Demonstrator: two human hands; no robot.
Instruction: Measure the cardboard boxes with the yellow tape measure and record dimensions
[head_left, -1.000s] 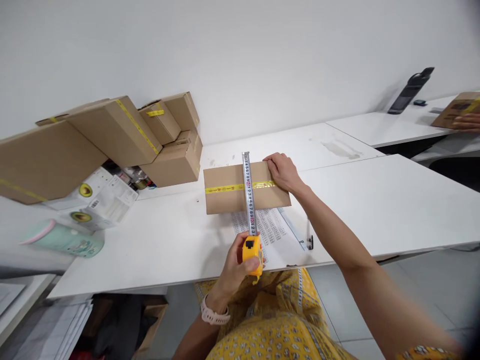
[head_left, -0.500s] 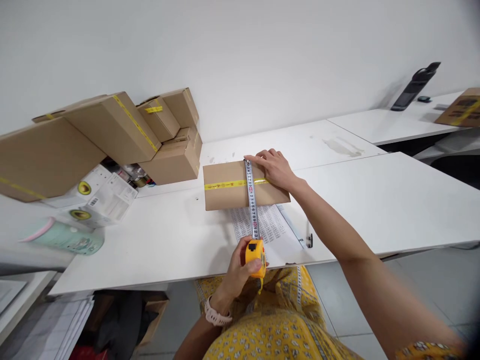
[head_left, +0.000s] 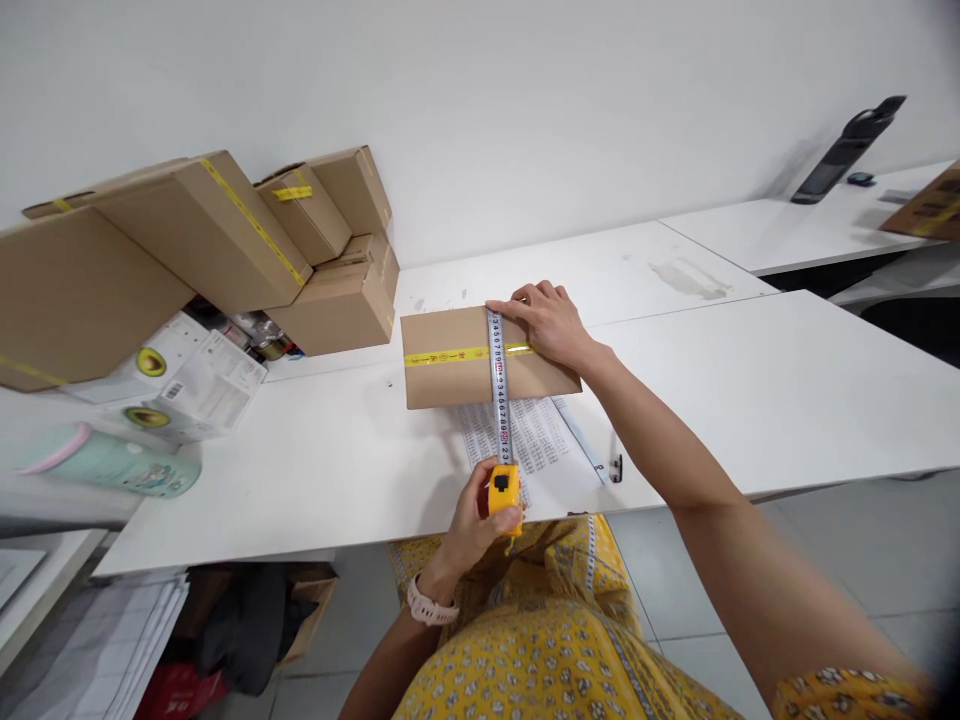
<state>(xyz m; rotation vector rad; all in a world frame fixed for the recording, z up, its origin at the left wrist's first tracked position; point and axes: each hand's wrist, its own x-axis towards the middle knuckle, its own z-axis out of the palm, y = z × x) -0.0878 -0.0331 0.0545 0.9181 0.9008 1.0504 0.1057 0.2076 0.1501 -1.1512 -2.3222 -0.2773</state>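
A brown cardboard box point(head_left: 442, 385) with yellow printed tape along its top lies on the white table. My left hand point(head_left: 476, 525) is closed around the yellow case of a tape measure point(head_left: 505, 500) near the table's front edge. Its blade point(head_left: 497, 385) runs out across the box top from front to back. At the box's far edge my right hand point(head_left: 551, 325) presses the blade's end down with a finger, the other fingers curled over that edge. Partly under the box lies a printed sheet point(head_left: 551, 445), its far part hidden.
Cardboard boxes point(head_left: 330, 310) are stacked at the left against the wall. In front of them stand white avocado-print cartons point(head_left: 210, 385) and a mint tumbler point(head_left: 135, 465). A small black clip point(head_left: 616, 468) is right of the sheet. A dark bottle point(head_left: 844, 155) stands far right.
The view has shifted slightly, so the scene sits a little higher. The tape measure's case has turned a little in my left hand. Both hands keep their hold.
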